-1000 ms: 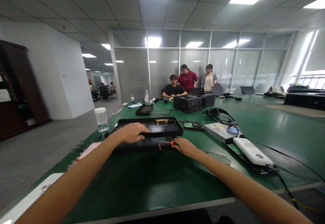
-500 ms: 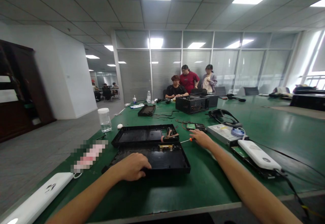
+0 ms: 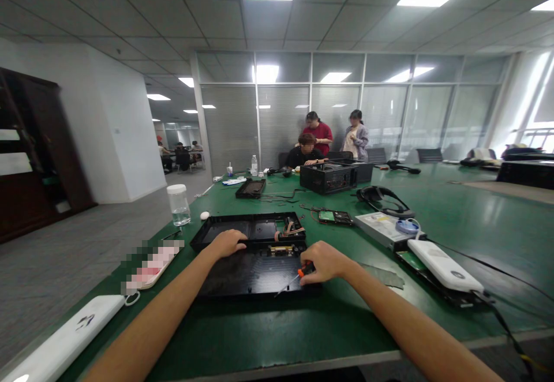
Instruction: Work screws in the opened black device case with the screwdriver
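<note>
A flat black plastic cover (image 3: pixel 255 272) lies on the green table (image 3: pixel 277 336) in front of me. My left hand (image 3: pixel 227 242) rests on its far left edge, fingers curled over it. My right hand (image 3: pixel 324 262) is closed on a small screwdriver (image 3: pixel 298 273) with an orange and black handle, its thin shaft pointing down-left onto the cover. Behind the cover sits a black case base (image 3: pixel 246 229) with orange wires (image 3: pixel 291 231) at its right end.
A clear jar (image 3: pixel 179 204) stands at the left; a white device (image 3: pixel 64 341) lies near left, a white box (image 3: pixel 445 265), a silver drive (image 3: pixel 381 227) and headphones (image 3: pixel 381 198) right. Farther back stand a black computer case (image 3: pixel 331 177) and three people.
The black cover came off the base toward me and now lies flat in front of it. My right hand swung to the right, then back onto the cover with the screwdriver. My left hand shifted to the far edge.
</note>
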